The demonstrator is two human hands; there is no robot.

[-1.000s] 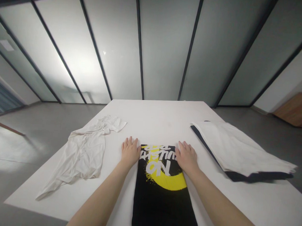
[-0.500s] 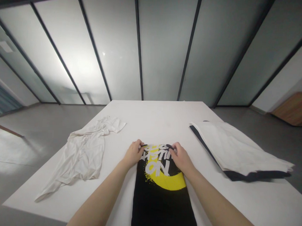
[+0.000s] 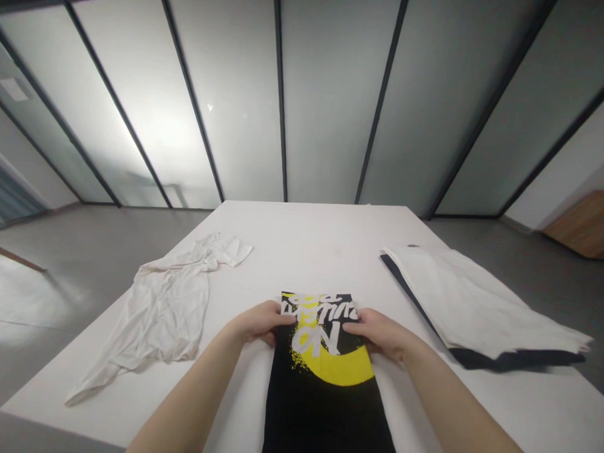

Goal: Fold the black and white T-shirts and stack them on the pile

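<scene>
A black shirt [image 3: 324, 414] with a yellow and white print lies folded into a narrow panel, running from mid-table to the bottom of the view. At its left edge, my left hand [image 3: 265, 320] grips the cloth, thumb on top and fingers beneath. My right hand [image 3: 377, 331] pinches the opposite edge the same way, with its thumb over the white lettering. The far end of the shirt shows as a straight edge between and just beyond both hands.
On the left of the white table [image 3: 311, 247] lies a crumpled white garment [image 3: 173, 308]. A stack of white cloth [image 3: 474, 294] with dark cloth [image 3: 521, 359] under it rests on the right. Frosted glass panels stand behind the table.
Both hands have moved from the shirt's far corners to its sides, a little nearer to me, with thumbs now on top. The shirt's far edge now lies straight.
</scene>
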